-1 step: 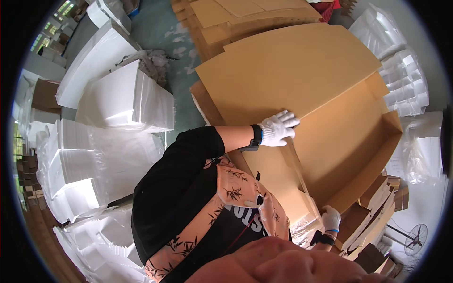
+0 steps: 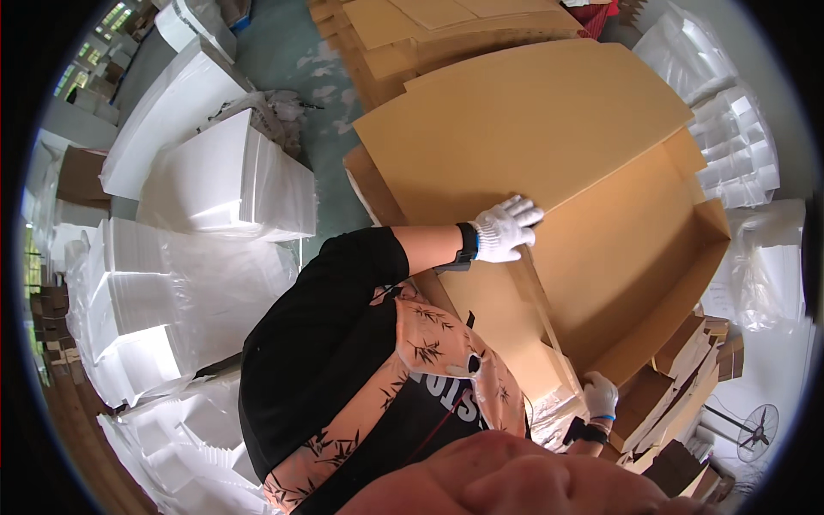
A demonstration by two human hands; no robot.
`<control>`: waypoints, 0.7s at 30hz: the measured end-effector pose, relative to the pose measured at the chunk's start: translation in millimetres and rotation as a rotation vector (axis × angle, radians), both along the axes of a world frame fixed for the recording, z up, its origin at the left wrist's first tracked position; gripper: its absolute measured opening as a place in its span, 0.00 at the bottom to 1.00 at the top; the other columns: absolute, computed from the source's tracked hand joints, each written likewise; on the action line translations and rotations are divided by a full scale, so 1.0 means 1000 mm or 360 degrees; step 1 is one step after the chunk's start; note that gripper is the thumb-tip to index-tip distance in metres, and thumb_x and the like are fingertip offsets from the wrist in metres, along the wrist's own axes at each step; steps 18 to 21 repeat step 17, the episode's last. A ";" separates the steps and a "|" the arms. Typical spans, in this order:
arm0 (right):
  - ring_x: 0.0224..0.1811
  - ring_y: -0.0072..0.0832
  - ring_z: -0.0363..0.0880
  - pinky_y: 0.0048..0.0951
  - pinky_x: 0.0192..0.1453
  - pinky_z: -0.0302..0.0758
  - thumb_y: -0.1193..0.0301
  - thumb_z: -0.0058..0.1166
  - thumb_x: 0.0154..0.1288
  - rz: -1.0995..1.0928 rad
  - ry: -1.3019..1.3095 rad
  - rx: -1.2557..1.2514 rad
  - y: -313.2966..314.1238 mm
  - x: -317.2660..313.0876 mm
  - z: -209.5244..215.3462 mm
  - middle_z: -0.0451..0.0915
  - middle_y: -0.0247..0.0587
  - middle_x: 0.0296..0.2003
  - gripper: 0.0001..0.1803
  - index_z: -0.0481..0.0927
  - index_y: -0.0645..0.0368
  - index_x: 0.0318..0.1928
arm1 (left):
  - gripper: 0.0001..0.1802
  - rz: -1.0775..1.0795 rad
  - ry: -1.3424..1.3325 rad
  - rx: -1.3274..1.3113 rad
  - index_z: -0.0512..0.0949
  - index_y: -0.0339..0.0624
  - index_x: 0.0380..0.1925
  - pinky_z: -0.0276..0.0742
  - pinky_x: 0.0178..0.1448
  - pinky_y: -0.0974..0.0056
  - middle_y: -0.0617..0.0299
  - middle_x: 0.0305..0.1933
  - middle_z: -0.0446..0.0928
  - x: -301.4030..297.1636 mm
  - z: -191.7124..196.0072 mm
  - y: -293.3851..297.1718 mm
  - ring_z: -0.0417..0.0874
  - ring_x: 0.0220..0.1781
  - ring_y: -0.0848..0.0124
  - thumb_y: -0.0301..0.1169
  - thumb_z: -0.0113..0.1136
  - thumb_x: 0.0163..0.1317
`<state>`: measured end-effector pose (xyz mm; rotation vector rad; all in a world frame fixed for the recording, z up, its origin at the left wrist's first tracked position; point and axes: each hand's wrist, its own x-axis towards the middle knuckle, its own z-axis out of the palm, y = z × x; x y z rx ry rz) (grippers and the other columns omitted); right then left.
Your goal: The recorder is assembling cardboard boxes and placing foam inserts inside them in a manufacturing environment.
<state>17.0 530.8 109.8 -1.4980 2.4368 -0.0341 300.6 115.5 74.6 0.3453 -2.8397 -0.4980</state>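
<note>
A big brown cardboard box [image 2: 635, 257] lies open in front of me, its broad flap [image 2: 524, 129] folded over the top. My left hand [image 2: 506, 227], in a white glove with a black wrist band, rests on the flap's lower edge with its fingers curled over it. Low at the right, my right hand [image 2: 599, 396], also in a white glove, grips the box's near edge beside a narrow cardboard strip [image 2: 541, 309]. My black shirt and patterned apron [image 2: 412, 360] fill the lower middle.
White foam blocks [image 2: 215, 180] are stacked along the left, with more foam pieces in clear bags [image 2: 730, 146] at the right. Flat cardboard sheets [image 2: 446, 34] are piled at the top and folded ones [image 2: 678, 412] at the lower right, by a standing fan [image 2: 760, 429]. Green floor [image 2: 292, 60] shows at the top.
</note>
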 end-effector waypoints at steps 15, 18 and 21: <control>0.35 0.48 0.85 0.46 0.43 0.77 0.44 0.38 0.76 -0.0395 -0.0165 -0.0083 -0.031 0.022 -0.015 0.85 0.48 0.28 0.31 0.86 0.57 0.44 | 0.20 0.0091 -0.0620 -0.0453 0.88 0.47 0.40 0.43 0.84 0.44 0.44 0.80 0.52 -0.022 0.044 0.000 0.51 0.81 0.46 0.46 0.73 0.51; 0.36 0.47 0.85 0.46 0.44 0.78 0.47 0.42 0.76 -0.0413 -0.0163 -0.0207 -0.018 0.027 -0.023 0.85 0.49 0.29 0.28 0.85 0.57 0.45 | 0.20 0.0092 -0.0719 -0.0363 0.88 0.48 0.41 0.39 0.84 0.45 0.45 0.82 0.47 -0.026 0.044 -0.001 0.45 0.83 0.46 0.46 0.73 0.51; 0.36 0.47 0.85 0.46 0.44 0.78 0.47 0.42 0.76 -0.0413 -0.0163 -0.0207 -0.018 0.027 -0.023 0.85 0.49 0.29 0.28 0.85 0.57 0.45 | 0.20 0.0092 -0.0719 -0.0363 0.88 0.48 0.41 0.39 0.84 0.45 0.45 0.82 0.47 -0.026 0.044 -0.001 0.45 0.83 0.46 0.46 0.73 0.51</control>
